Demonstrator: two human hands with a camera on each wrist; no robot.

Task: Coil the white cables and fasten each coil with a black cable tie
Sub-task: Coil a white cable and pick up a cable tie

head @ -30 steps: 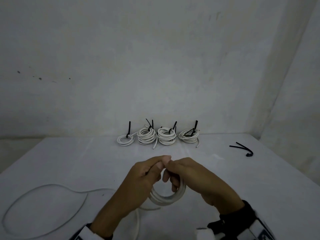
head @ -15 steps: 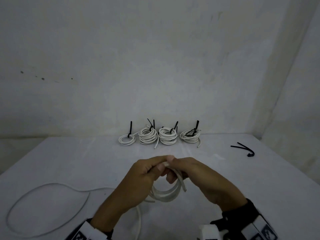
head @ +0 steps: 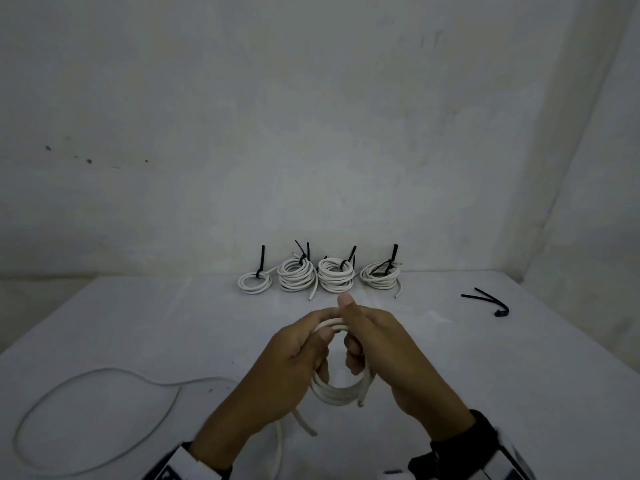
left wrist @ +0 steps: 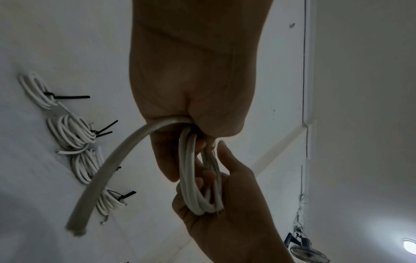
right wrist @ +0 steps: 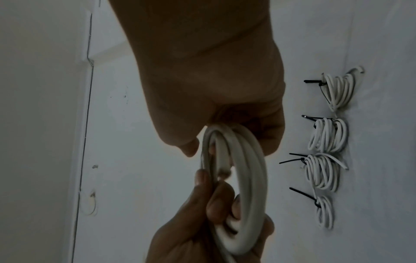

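Above the white table both hands hold a small coil of white cable [head: 341, 393]. My left hand [head: 303, 344] grips its left side, fingers curled round the turns [left wrist: 191, 170]. My right hand [head: 367, 336] grips the right side, thumb raised over the top [right wrist: 238, 160]. A loose tail of the same cable [head: 97, 403] trails in a wide loop over the table to the left. A short cut end [head: 304, 424] hangs below the coil. Two black cable ties [head: 488, 301] lie at the right.
Several finished coils with black ties [head: 318, 275] stand in a row along the table's far edge against the wall. The table [head: 519, 358] meets a second wall at the right.
The coil has gained a turn and hangs lower between the hands. My right thumb has come up over the top of the coil, and the loose loop at left has shrunk a little.
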